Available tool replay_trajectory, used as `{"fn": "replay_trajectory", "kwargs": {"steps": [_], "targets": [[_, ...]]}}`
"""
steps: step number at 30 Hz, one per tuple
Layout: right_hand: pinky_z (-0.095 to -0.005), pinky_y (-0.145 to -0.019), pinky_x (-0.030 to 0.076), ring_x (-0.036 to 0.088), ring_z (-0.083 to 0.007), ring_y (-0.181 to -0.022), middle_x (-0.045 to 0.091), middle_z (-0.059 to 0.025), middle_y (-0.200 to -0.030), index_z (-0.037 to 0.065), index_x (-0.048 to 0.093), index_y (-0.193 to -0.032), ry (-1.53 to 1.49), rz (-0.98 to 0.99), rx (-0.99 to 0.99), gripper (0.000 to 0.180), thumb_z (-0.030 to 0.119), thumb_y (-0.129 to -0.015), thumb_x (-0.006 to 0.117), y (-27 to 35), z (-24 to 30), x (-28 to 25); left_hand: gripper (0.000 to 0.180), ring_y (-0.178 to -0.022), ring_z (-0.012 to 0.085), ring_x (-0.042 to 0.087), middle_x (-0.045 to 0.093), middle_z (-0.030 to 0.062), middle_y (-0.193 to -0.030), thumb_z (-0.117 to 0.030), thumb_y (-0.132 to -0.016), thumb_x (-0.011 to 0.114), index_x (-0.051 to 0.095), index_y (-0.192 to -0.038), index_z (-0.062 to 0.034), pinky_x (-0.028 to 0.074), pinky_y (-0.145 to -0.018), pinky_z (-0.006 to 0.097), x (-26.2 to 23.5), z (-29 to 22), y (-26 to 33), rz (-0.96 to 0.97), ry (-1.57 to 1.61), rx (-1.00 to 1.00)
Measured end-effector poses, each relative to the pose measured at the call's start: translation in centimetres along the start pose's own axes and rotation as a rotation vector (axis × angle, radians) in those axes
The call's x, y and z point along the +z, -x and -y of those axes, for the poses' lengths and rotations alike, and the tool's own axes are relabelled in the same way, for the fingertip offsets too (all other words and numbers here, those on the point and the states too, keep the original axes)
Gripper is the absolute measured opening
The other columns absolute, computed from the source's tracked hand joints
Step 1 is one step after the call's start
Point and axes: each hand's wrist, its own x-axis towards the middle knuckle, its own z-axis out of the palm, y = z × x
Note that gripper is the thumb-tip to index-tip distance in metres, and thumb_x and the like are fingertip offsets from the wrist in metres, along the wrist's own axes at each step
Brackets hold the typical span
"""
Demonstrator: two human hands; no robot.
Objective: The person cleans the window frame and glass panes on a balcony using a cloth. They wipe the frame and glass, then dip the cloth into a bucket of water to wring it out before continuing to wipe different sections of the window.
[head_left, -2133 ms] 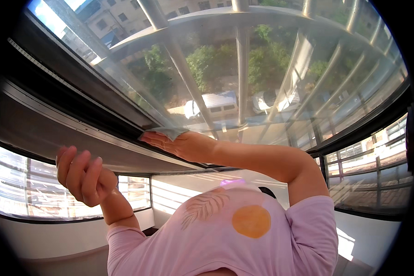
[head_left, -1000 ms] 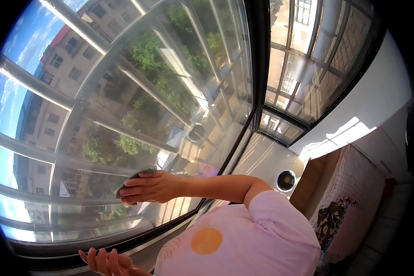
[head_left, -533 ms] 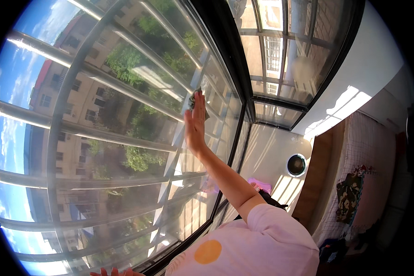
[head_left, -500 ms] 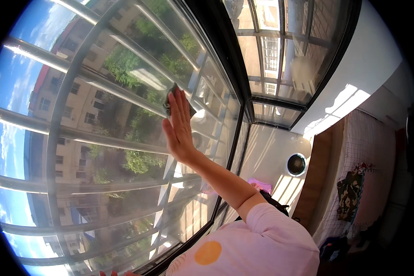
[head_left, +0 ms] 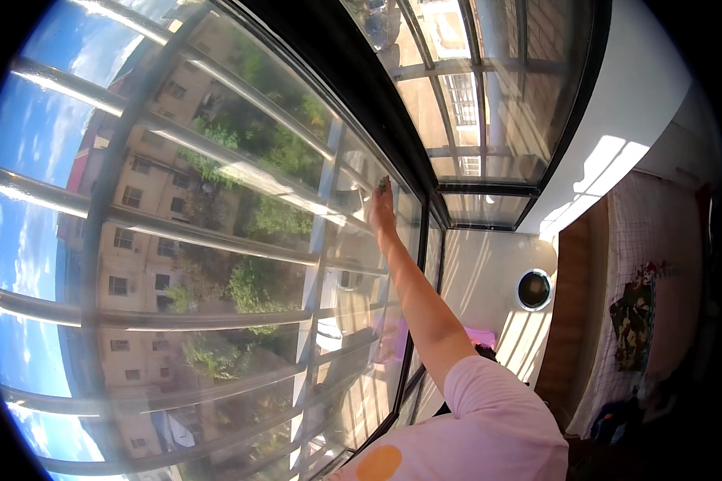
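Note:
My right arm stretches up and away from me to a large window. My right hand [head_left: 383,212] is at the glass pane [head_left: 289,264], close to the black frame [head_left: 361,104] on its right side. A small piece of dark cloth [head_left: 383,184] shows at the fingertips, mostly hidden by the hand. Fingers look drawn together around it. Through the glass, silvery metal bars [head_left: 217,232] run across the outside. My left hand is out of view.
A second barred window [head_left: 497,104] meets this one at the corner. On the sunlit floor stands a round basin [head_left: 534,289] with dark contents, and a pink item [head_left: 481,338] lies nearer. To the right is a bed [head_left: 594,377] with a camouflage-patterned garment [head_left: 632,325] on it.
My right hand has slid rightward across the glass with the cloth, from mid-pane to beside the frame. The fingers of my left hand, glimpsed at the lower edge before, have left the view.

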Motion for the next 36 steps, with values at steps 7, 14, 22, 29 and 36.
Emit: {"fn": "replay_trajectory", "kwargs": {"steps": [7,14,22,29,36], "targets": [[-0.0526,-0.115,0.006,0.009,-0.0369,-0.142,0.018,-0.0208,-0.151,0.002,0.026,-0.143,0.188,0.611,-1.111,0.065,0.028,-0.09,0.052,17.4,23.7,10.1,0.078,-0.139,0.0468,0.008,0.024,0.0107,-0.152,-0.061,-0.071,0.067,0.043,-0.138,-0.0289,-0.003,-0.102,0.072,3.7,-1.7,2.0,0.14,-0.155,-0.066],[-0.0487,-0.115,0.01,0.014,-0.0336,-0.142,0.023,-0.0171,-0.15,0.005,0.031,-0.141,0.222,0.446,-0.851,0.06,0.021,-0.088,0.055,17.2,17.1,5.8,0.078,-0.138,0.0491,0.004,0.019,0.0141,-0.153,-0.061,-0.072,0.065,0.043,-0.138,-0.0259,-0.002,-0.1,0.074,4.2,-4.9,0.6,0.104,-0.124,-0.144],[-0.0427,-0.114,0.016,0.017,-0.032,-0.141,0.024,-0.0146,-0.151,0.006,0.03,-0.143,0.252,0.164,-0.386,0.048,0.018,-0.097,0.04,15.5,6.6,0.3,0.079,-0.137,0.0516,0.0,0.013,0.0179,-0.153,-0.062,-0.073,0.062,0.043,-0.138,-0.0224,-0.001,-0.098,0.076,5.8,-7.7,0.5,0.044,-0.077,-0.219],[-0.043,-0.114,0.019,0.02,-0.033,-0.14,0.026,-0.0144,-0.149,0.006,0.032,-0.141,0.297,0.094,-0.426,0.047,0.017,-0.096,0.04,15.2,6.2,0.2,0.06,-0.139,0.0424,0.016,0.027,0.0242,-0.145,-0.037,-0.087,0.062,0.042,-0.137,-0.0108,0.012,-0.107,0.067,5.7,-12.5,-0.6,0.066,-0.2,-0.22],[-0.0432,-0.111,0.025,0.024,-0.0355,-0.138,0.029,-0.0173,-0.147,0.003,0.038,-0.135,0.144,0.196,-0.439,0.042,0.013,-0.094,0.046,15.4,6.2,-0.2,0.082,-0.135,0.0551,-0.009,0.003,0.0208,-0.154,-0.065,-0.076,0.06,0.04,-0.141,-0.0189,-0.002,-0.096,0.077,9.0,-12.1,2.2,0.032,-0.112,-0.345]]}}
